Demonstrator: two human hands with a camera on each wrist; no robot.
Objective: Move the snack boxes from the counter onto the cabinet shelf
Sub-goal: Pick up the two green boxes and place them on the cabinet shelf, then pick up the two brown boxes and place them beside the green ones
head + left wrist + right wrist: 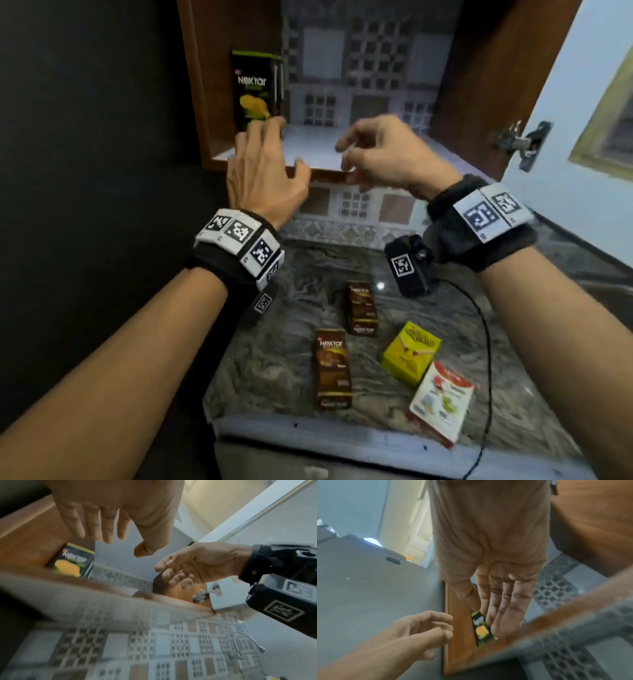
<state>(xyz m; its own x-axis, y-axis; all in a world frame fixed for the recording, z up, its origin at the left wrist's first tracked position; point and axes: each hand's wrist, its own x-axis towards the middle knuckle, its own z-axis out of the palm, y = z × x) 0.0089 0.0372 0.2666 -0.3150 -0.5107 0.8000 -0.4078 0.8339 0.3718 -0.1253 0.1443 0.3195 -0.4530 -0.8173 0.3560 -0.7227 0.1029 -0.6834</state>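
Observation:
A black-and-green Nextar box (257,89) (73,562) (481,628) stands upright at the left of the white cabinet shelf (311,144). My left hand (265,164) (109,524) hovers just in front of it with spread, empty fingers, apart from the box. My right hand (373,150) (498,601) hangs at the shelf's front edge, fingers loosely curled, holding nothing. On the granite counter (274,359) below lie two brown Nextar boxes (362,307) (333,368), a yellow box (410,353) and a white-and-red box (442,402).
The cabinet's brown side walls (195,85) frame the shelf, and its open door with a metal hinge (517,142) stands at the right. A black cable (486,342) runs across the counter's right side. Patterned tiles (356,205) back the counter.

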